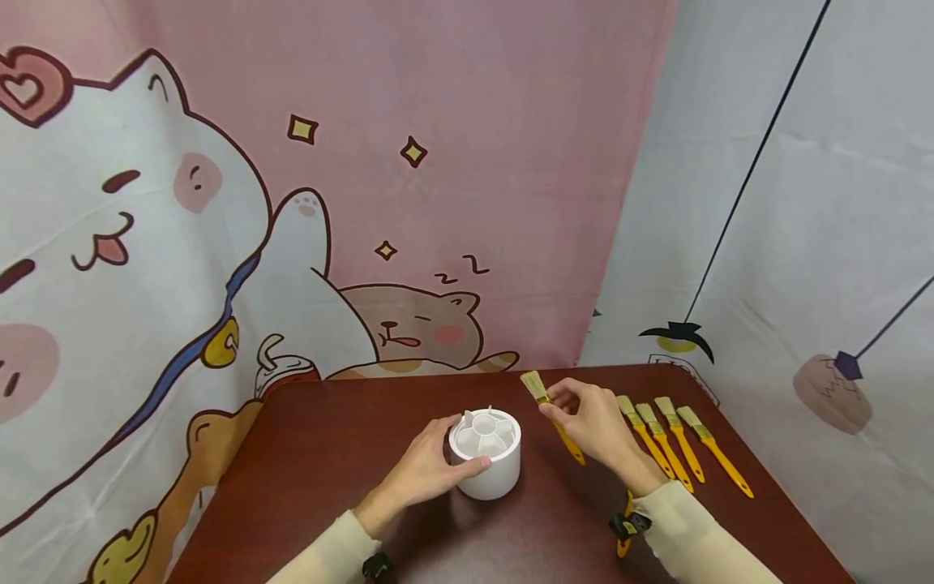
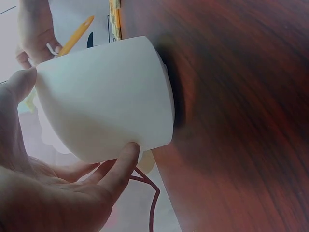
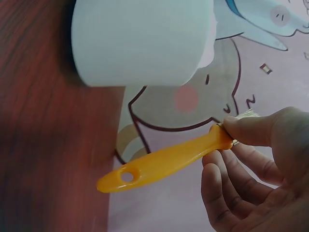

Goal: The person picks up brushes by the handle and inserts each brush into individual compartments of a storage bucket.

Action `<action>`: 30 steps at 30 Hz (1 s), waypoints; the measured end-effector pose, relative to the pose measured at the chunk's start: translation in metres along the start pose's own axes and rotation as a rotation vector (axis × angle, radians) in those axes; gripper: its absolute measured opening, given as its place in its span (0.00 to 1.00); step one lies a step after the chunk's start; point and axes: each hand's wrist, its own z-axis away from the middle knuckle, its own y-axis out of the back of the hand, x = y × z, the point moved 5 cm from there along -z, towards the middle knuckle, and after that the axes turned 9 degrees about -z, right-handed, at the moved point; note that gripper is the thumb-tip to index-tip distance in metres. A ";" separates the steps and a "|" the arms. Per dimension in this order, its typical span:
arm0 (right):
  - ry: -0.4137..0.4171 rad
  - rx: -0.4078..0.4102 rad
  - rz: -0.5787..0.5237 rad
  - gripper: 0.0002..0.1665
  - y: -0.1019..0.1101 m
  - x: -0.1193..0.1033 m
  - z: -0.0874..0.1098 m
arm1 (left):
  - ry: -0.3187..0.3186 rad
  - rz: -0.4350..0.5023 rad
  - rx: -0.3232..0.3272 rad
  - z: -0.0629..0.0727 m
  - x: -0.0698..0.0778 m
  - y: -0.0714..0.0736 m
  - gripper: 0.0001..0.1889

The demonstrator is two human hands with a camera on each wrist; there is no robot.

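Note:
A white round holder point(image 1: 487, 480) with several compartments inside stands in the middle of the table. My left hand point(image 1: 419, 470) grips it from the left, thumb on the near side and fingers around the far side. To the right of the holder, my right hand point(image 1: 593, 420) pinches a paintbrush point(image 3: 166, 162) between thumb and fingers, close to where the bristles join. Its pale bristles point(image 1: 534, 384) point up, and the yellow handle slants down to the right. The brush is apart from the holder. In the left wrist view the holder's smooth wall point(image 2: 106, 101) fills the middle.
Several yellow-handled paintbrushes point(image 1: 682, 442) lie side by side on the right of the dark red table point(image 1: 314, 454). Another brush point(image 1: 623, 548) lies partly hidden under my right wrist. Printed cartoon cloth point(image 1: 496, 162) hangs behind the table and along its sides.

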 end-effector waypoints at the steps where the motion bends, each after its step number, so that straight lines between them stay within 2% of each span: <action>1: 0.003 0.002 -0.005 0.10 0.001 -0.004 0.000 | 0.003 0.002 -0.003 0.000 -0.001 0.000 0.55; 12: 0.103 0.016 -0.056 0.09 0.005 -0.038 0.007 | 0.004 0.002 -0.010 0.000 -0.002 0.001 0.56; 21: 0.155 0.037 -0.074 0.11 0.010 -0.053 0.011 | -0.001 -0.003 -0.006 -0.001 -0.003 0.000 0.56; 30: 0.258 0.074 -0.092 0.12 0.017 -0.074 0.016 | 0.007 -0.008 -0.006 -0.001 -0.004 0.000 0.55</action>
